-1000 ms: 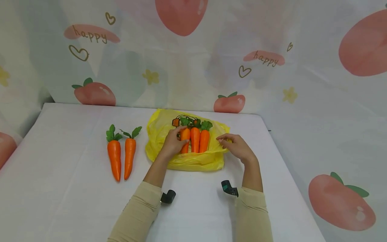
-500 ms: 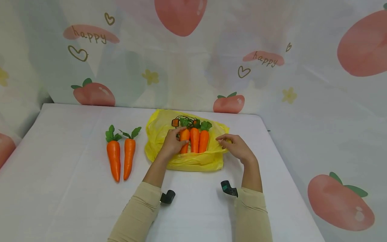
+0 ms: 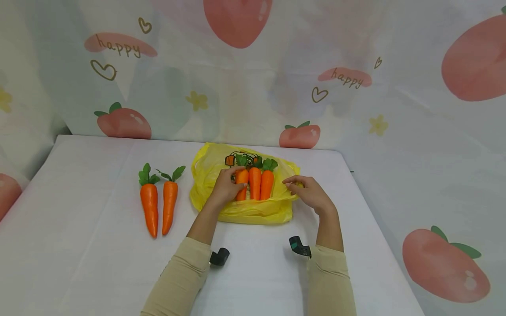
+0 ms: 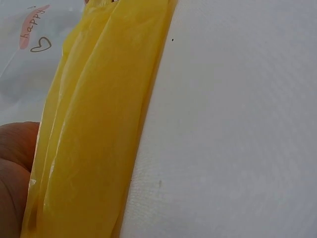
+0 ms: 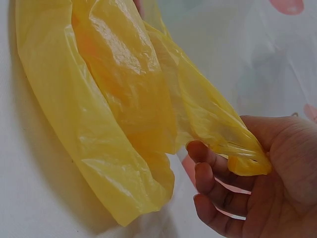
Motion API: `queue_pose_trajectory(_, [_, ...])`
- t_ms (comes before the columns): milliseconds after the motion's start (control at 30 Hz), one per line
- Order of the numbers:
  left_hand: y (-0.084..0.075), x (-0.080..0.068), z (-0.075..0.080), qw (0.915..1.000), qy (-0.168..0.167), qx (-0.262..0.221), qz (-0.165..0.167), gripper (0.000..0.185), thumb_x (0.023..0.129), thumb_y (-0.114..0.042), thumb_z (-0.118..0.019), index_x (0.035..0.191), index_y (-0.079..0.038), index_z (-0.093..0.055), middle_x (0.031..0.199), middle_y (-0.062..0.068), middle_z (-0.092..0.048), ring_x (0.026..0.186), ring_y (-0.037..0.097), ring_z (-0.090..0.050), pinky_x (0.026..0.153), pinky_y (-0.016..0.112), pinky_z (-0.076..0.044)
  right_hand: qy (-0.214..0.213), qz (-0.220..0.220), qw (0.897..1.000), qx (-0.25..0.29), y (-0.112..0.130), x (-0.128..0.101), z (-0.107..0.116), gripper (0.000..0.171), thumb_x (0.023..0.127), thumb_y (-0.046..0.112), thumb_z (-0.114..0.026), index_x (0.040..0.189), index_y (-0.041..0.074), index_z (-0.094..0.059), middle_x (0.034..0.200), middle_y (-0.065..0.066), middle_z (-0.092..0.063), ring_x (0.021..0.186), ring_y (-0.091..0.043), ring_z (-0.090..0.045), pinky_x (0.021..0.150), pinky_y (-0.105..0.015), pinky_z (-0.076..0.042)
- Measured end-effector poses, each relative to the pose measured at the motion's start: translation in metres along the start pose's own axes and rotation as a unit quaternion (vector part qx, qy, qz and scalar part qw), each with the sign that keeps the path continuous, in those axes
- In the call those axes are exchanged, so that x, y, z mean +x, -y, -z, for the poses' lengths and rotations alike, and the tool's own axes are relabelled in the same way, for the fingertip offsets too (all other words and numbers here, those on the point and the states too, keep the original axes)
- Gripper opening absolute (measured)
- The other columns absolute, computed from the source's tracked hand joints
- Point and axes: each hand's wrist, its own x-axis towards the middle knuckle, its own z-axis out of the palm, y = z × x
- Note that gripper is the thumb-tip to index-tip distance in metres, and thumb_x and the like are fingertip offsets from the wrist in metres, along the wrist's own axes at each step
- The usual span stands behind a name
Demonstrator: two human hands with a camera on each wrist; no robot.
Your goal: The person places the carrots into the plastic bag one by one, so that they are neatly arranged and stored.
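A yellow plastic bag lies on the white table with three orange carrots in its mouth. My left hand grips the leftmost of these carrots; the other two lie beside it. My right hand pinches the bag's right edge, and the right wrist view shows the bag's rim held between its thumb and fingers. The left wrist view shows only the bag's yellow film and a bit of palm.
Two more carrots with green leaves lie side by side on the table left of the bag. A printed curtain with strawberries hangs behind the table. The table's right edge runs close to my right arm.
Almost nothing differs: both hands stay at the bag, and the left hand's grip on the carrot shifts only slightly.
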Motion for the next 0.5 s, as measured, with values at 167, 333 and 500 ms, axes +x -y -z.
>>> queue_pose_trajectory(167, [0.0004,0.0001,0.0006,0.9999,0.002,-0.013,-0.005,0.052,0.097,-0.002,-0.072,0.146,-0.011,-0.059,0.144,0.020,-0.043,0.076,0.020,-0.045,0.067,0.028,-0.044,0.000,0.001,1.000,0.000,0.0006,-0.0009,-0.0006,0.030,0.108,0.025,-0.057,0.128,0.006,-0.070,0.118,-0.014,-0.064,0.101,-0.030,-0.057,0.094,-0.043,-0.047])
queue_pose_trajectory(333, [0.0003,0.0007,0.0020,0.9996,0.009,-0.028,-0.006,0.050,0.099,-0.004,-0.070,0.147,-0.010,-0.058,0.149,0.021,-0.039,0.062,0.016,-0.040,0.060,0.026,-0.042,0.000,0.006,1.000,0.000,0.0015,-0.0013,-0.0003,0.030,0.108,0.024,-0.057,0.127,0.005,-0.070,0.117,-0.014,-0.064,0.101,-0.031,-0.057,0.093,-0.043,-0.047])
queue_pose_trajectory(500, [-0.0020,-0.0003,0.0052,0.9995,0.013,-0.027,-0.007,0.052,0.098,-0.004,-0.070,0.148,-0.009,-0.056,0.153,0.023,-0.036,0.060,0.015,-0.040,0.059,0.026,-0.042,0.001,0.006,1.000,0.002,0.0028,-0.0018,0.0001,0.030,0.108,0.023,-0.057,0.128,0.005,-0.070,0.118,-0.014,-0.064,0.101,-0.031,-0.057,0.093,-0.042,-0.047])
